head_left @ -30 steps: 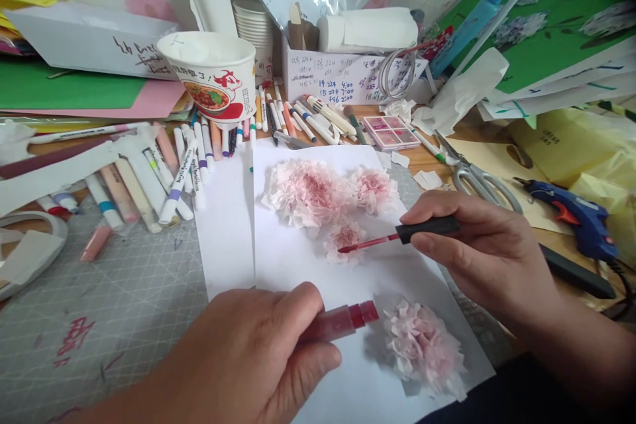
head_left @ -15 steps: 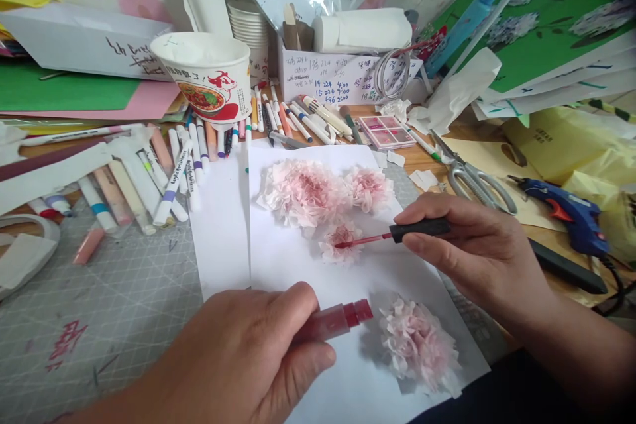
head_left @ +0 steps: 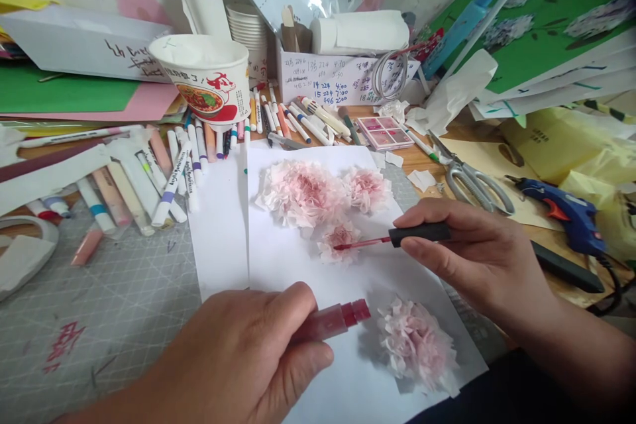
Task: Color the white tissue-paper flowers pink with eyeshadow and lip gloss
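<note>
The wand lies level, its black handle pinched between the thumb and fingers of the right hand. Its red tip touches the small paper flower on the white sheet. The left hand is closed around a red tube, whose neck sticks out past the thumb toward another flower. Two bigger flowers lie just behind the small one. Scissors and a blue glue gun lie to the right.
</note>
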`<act>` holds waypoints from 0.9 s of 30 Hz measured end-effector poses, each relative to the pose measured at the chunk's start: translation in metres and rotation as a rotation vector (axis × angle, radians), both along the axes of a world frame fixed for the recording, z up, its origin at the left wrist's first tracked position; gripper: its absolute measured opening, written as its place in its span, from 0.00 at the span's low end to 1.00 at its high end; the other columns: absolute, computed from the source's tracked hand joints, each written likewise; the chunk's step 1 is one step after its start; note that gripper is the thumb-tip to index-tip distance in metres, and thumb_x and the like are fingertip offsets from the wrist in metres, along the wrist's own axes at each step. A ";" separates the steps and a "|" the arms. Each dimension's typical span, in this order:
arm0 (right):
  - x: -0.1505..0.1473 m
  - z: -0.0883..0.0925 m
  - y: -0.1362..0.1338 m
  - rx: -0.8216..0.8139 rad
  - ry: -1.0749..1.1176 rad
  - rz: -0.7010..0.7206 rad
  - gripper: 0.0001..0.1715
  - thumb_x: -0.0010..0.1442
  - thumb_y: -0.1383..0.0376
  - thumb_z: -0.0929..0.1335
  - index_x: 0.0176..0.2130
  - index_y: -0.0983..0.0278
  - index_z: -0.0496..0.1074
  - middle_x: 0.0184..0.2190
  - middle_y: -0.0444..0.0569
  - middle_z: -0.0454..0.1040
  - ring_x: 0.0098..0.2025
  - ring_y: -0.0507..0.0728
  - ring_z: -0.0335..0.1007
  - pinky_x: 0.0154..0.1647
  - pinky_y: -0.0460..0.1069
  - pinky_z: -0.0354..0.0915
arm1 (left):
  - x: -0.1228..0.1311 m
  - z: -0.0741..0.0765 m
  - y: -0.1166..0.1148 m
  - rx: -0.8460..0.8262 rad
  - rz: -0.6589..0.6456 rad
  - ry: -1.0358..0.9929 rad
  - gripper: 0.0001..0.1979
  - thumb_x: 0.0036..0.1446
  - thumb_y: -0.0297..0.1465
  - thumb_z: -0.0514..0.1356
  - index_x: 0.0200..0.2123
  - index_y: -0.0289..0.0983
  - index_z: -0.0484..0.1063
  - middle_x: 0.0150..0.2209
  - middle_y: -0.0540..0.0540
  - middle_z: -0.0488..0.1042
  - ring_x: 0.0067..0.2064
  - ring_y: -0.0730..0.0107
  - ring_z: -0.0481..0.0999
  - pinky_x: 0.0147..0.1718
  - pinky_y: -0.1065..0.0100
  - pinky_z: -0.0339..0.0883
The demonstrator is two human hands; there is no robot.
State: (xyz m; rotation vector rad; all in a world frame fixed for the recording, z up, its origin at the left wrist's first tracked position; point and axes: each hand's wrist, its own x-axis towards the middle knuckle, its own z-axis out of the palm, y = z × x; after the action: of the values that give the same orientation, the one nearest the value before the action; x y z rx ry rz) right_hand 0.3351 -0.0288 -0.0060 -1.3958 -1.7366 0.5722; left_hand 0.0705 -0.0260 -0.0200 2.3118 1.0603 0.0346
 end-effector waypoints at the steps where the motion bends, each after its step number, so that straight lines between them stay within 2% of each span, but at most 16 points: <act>1: 0.000 0.001 0.000 0.004 0.005 0.008 0.04 0.56 0.66 0.74 0.35 0.59 0.76 0.28 0.43 0.79 0.29 0.50 0.73 0.30 0.43 0.69 | 0.000 0.000 0.000 0.004 -0.002 0.002 0.23 0.68 0.50 0.44 0.33 0.42 0.67 0.25 0.52 0.75 0.27 0.64 0.75 0.26 0.67 0.59; 6: -0.001 0.001 -0.001 0.027 0.046 -0.012 0.05 0.55 0.67 0.74 0.35 0.59 0.76 0.28 0.43 0.79 0.28 0.51 0.74 0.29 0.44 0.70 | 0.000 0.000 0.000 0.015 -0.007 0.008 0.23 0.69 0.50 0.43 0.32 0.42 0.67 0.25 0.53 0.75 0.27 0.66 0.75 0.26 0.68 0.59; 11: -0.001 -0.001 0.001 0.022 -0.031 -0.009 0.04 0.56 0.64 0.74 0.35 0.59 0.76 0.28 0.44 0.79 0.29 0.51 0.74 0.30 0.44 0.70 | -0.001 -0.001 -0.001 0.005 -0.005 0.014 0.24 0.68 0.51 0.43 0.33 0.42 0.68 0.26 0.52 0.76 0.27 0.65 0.75 0.27 0.67 0.59; 17: -0.001 0.002 0.000 0.029 0.015 -0.015 0.05 0.55 0.66 0.74 0.34 0.59 0.76 0.27 0.44 0.79 0.28 0.52 0.74 0.29 0.45 0.70 | -0.002 -0.002 -0.001 0.016 -0.006 -0.003 0.23 0.68 0.50 0.44 0.33 0.42 0.68 0.25 0.53 0.76 0.27 0.66 0.75 0.26 0.68 0.58; 20: 0.000 0.001 -0.001 0.030 -0.019 -0.027 0.05 0.56 0.64 0.74 0.36 0.59 0.76 0.29 0.45 0.80 0.30 0.52 0.75 0.30 0.45 0.70 | -0.001 -0.001 0.000 0.005 -0.011 -0.011 0.22 0.68 0.49 0.44 0.33 0.42 0.68 0.25 0.53 0.75 0.27 0.65 0.75 0.26 0.68 0.59; 27: 0.000 0.004 -0.003 0.062 -0.060 0.000 0.04 0.56 0.65 0.74 0.34 0.60 0.75 0.27 0.44 0.79 0.27 0.51 0.74 0.28 0.44 0.69 | 0.000 0.001 0.001 0.014 0.000 0.004 0.22 0.68 0.49 0.44 0.33 0.42 0.68 0.26 0.53 0.76 0.27 0.64 0.76 0.26 0.67 0.60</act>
State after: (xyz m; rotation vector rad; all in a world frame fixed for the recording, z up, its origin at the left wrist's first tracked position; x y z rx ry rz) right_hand 0.3347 -0.0313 -0.0023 -1.3823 -1.7874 0.4767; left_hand 0.0704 -0.0254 -0.0189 2.3254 1.0650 0.0371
